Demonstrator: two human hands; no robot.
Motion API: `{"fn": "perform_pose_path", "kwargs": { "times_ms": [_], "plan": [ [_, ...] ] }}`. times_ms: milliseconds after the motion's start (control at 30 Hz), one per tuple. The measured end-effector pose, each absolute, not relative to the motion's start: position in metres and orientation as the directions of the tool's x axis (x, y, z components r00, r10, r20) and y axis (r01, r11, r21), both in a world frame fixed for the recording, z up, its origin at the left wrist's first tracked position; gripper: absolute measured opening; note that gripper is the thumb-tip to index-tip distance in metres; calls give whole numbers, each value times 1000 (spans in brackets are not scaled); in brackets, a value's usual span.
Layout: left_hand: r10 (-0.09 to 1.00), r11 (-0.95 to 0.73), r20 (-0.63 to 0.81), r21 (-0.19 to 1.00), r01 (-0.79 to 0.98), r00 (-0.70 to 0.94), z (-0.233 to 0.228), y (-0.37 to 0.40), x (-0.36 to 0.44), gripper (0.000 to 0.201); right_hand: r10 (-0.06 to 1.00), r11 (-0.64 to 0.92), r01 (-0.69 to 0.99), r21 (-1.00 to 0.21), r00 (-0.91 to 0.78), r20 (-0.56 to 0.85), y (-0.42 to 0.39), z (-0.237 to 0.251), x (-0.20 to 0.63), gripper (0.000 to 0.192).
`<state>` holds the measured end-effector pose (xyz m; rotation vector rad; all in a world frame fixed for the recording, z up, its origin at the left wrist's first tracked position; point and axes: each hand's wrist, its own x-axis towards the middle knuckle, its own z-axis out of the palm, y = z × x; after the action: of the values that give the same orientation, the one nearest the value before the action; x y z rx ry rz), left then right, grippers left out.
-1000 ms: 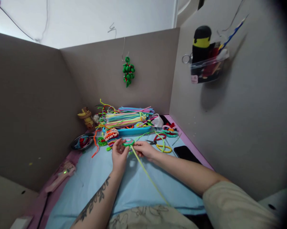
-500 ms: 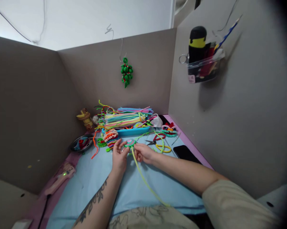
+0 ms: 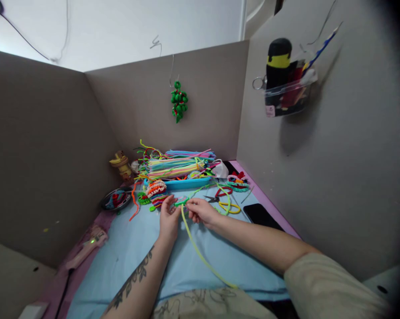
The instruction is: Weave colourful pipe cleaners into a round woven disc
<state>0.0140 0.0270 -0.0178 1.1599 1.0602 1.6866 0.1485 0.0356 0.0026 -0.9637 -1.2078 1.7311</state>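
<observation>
Pipe-cleaner coil between both hands

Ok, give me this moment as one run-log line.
left hand: pinching green coil | right hand: gripping yellow-green pipe cleaner beside coil | surface: blue mat | nearby: scissors, phone

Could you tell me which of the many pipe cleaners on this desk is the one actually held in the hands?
The long yellow-green pipe cleaner: both the left hand and right hand pinch its top end, while its tail trails toward the person. The others lie bundled in the blue tray.
</observation>
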Motion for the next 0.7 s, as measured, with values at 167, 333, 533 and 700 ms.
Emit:
{"fn": "perform_pose_path", "kwargs": {
  "times_ms": [167,333,533,700],
  "plan": [
    [904,-410,403,912,-28,-142,-12,19,19,39,915,-180,-98,-979,-382,-130,39,4,151,22],
    [878,-417,431,902,109,-209,-9,16,17,36,951,221,189,-957,-259,169,54,13,170,18],
    [926,-355,352,935,1,-135,-9,21,11,50,722,678,648,-347,-499,479,58,19,188,18],
    [951,-307,300,945,-117,-70,-11,23,11,67,612,731,677,-81,-600,515,53,20,188,22]
  ]
}}
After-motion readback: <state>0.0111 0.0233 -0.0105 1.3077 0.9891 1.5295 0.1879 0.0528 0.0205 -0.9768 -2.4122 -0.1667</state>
